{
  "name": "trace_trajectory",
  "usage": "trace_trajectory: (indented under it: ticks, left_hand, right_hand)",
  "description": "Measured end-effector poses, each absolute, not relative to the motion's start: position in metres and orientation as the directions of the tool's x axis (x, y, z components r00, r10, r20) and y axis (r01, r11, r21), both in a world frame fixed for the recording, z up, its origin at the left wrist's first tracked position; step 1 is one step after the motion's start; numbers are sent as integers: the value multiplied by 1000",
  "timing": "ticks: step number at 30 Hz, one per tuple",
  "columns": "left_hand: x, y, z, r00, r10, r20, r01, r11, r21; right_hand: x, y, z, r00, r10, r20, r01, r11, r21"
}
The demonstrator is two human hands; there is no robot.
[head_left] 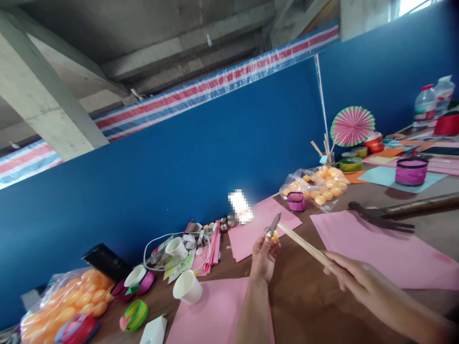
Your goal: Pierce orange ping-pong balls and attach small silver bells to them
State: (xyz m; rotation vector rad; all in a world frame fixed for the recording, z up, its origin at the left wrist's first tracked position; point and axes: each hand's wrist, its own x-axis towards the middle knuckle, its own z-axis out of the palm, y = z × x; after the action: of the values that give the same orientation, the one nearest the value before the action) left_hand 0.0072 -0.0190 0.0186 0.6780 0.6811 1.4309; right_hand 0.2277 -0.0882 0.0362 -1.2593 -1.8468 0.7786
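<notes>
My left hand (264,260) is closed, fingertips up, on a small orange ball (275,236) with a crinkled silvery piece (268,232) beside it. A dark, pointed, blade-like piece (276,220) rises just above them; whether it is attached to the silvery piece I cannot tell. My right hand (346,272) is wrapped round a pale, flat wooden stick (304,245). The stick slants up to the left, its far end close to the orange ball; contact between them is unclear. Pink paper sheets (215,310) lie on the brown table under and around my hands.
A hammer (387,217) lies on another pink sheet (423,258) at right. Bags of orange balls (77,298) stand left and at the back (324,184). A white paper cup (188,287) stands left of my left arm. A blue partition (201,162) closes the back.
</notes>
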Motion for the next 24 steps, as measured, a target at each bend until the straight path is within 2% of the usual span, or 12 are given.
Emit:
trace_trajectory:
  ticks: [8, 12, 16, 20, 22, 24]
  left_hand:
    - [8, -18, 16, 13, 998, -55, -646, 50, 762]
    - [7, -16, 14, 27, 998, -62, -658, 64, 750]
    - [5, -14, 14, -13, 996, -91, -646, 61, 761]
    - [5, -14, 14, -29, 993, -115, -653, 68, 754]
    - [5, -14, 14, -31, 993, -112, -657, 65, 751]
    - [5, -14, 13, -33, 993, -111, -656, 62, 752]
  right_hand:
    - [226, -88, 42, -223, 933, 283, 478, 358, -802]
    - [236, -79, 40, -228, 935, 271, 552, 353, -756]
    - [257, -61, 29, -206, 929, 307, 698, 359, -620]
    - [280, -44, 21, -232, 904, 358, 841, 371, -394]
    - [288, -38, 21, -248, 880, 406, 879, 380, -288]
    - [292, -33, 24, -205, 840, 503, 890, 374, -262]
